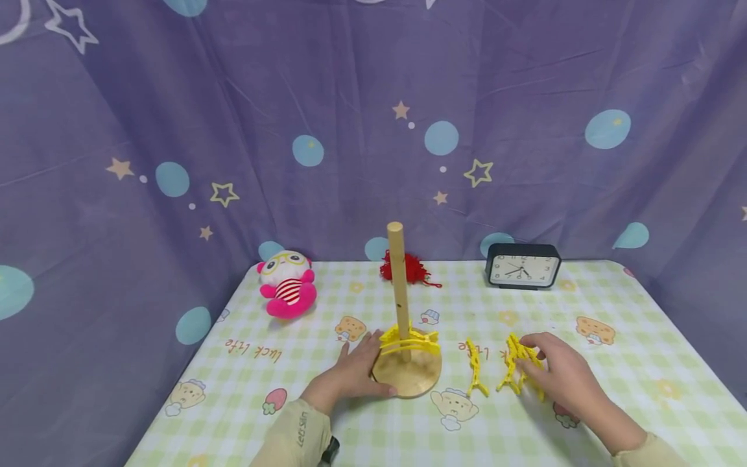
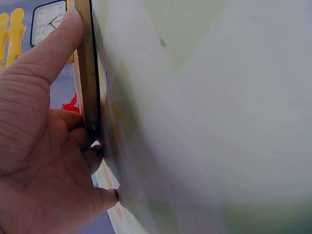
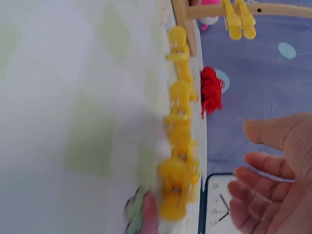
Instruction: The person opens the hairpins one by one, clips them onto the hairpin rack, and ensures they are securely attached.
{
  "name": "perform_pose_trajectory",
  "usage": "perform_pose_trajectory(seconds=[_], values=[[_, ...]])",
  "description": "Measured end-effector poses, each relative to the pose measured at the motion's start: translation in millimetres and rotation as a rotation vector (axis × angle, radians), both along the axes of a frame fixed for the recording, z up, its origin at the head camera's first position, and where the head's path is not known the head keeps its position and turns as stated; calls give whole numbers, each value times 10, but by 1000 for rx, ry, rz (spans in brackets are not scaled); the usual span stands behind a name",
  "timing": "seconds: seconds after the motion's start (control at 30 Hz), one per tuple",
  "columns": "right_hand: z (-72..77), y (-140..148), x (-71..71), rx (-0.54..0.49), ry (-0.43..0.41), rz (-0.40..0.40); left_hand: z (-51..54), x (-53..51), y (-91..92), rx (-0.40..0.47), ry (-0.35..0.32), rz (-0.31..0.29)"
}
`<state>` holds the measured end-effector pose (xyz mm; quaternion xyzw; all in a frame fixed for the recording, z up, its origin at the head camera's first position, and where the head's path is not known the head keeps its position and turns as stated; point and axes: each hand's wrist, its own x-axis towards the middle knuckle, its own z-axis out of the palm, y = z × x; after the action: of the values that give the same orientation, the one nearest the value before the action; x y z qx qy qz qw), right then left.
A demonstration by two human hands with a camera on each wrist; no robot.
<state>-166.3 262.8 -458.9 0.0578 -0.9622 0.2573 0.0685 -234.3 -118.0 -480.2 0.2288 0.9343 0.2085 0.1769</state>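
A round wooden base (image 1: 410,379) carries an upright wooden post (image 1: 399,279). My left hand (image 1: 357,371) holds the base's rim at the left, thumb along the front edge and fingers round the far side. Two yellow plastic clips (image 1: 425,344) sit around the lower post, above the base. On the cloth to the right lies a single yellow clip (image 1: 474,370), with several more yellow clips (image 1: 511,364) grouped beyond it. Over that group hovers my right hand (image 1: 561,375), its fingers relaxed and spread; the right wrist view shows a gap between them and the clips (image 3: 179,117).
A pink plush toy (image 1: 288,285) sits at the back left. Behind the post lies a bundle of red yarn (image 1: 413,269). A black-framed clock (image 1: 522,267) stands at the back right. Purple curtain (image 1: 350,84) hangs behind the checked tablecloth (image 1: 233,402).
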Motion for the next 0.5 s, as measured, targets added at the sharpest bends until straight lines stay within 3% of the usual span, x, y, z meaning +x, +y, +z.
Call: perform_pose_trajectory(seconds=[0.3, 0.5], values=[[-103, 305, 82, 109, -267, -80, 16, 5, 4, 16, -3, 1], [-192, 338, 110, 135, -395, -83, 7, 2, 3, 9, -1, -1]])
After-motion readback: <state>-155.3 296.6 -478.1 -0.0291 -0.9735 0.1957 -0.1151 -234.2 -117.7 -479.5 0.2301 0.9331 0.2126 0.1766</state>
